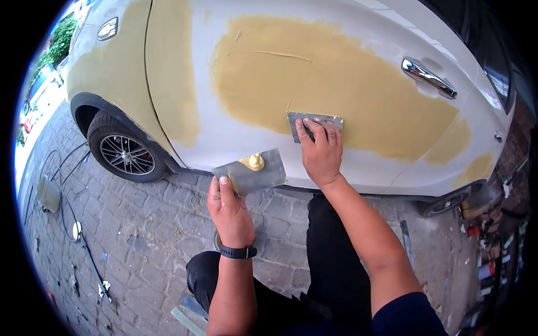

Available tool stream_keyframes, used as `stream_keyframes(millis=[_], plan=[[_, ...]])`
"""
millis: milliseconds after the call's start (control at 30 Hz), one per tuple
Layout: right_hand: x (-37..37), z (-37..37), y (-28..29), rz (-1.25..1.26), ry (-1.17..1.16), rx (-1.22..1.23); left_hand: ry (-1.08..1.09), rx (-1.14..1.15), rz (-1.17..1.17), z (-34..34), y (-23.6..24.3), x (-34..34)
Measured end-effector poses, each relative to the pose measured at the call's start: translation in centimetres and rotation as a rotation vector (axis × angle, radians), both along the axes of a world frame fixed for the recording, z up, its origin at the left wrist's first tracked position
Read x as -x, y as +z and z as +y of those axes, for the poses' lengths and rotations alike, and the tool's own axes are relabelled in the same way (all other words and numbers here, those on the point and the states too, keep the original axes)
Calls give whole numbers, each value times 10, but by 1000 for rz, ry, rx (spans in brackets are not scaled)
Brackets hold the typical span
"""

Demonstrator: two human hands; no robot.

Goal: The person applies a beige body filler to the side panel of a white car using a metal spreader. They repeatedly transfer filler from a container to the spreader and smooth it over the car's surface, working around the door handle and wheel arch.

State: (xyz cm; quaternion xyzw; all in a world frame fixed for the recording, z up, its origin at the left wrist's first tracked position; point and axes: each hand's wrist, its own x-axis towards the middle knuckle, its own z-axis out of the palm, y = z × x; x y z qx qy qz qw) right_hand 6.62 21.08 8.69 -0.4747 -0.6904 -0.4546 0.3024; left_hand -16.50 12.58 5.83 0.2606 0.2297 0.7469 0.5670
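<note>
A white car door [252, 151] fills the upper middle, with a broad patch of yellow-tan body filler [342, 78] spread over it. My right hand [324, 147] presses a grey rectangular putty spreader [300, 133] against the lower part of this patch, fingers on its face. Thin raised ridges mark the filler above the spreader. Lower and to the left, my left hand [230, 210] grips a flat grey plate [260, 178] by its near left corner, thumb on top. A dollop of pale yellow filler [255, 162] sits on the plate's far edge.
A chrome door handle [428, 78] juts out at upper right. The front wheel [124, 153] is on the left, above grey paving [151, 224]. A bucket [49, 194] and black hose [84, 241] lie far left; assorted clutter [493, 269] lines the right.
</note>
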Motion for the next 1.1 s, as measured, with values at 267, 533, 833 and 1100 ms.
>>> stream_keyframes(millis=[267,533,833,1100], plan=[[-4,-19,-41,-14,8,240,11,26,44,0,1,5],[20,-98,58,1625,1319,1126,-200,3,351,2,-7,14],[5,-43,168,353,241,319,-55,-42,-52,-1,4,33],[-4,30,172,39,-22,-145,-28,-18,0,2,-4,38]])
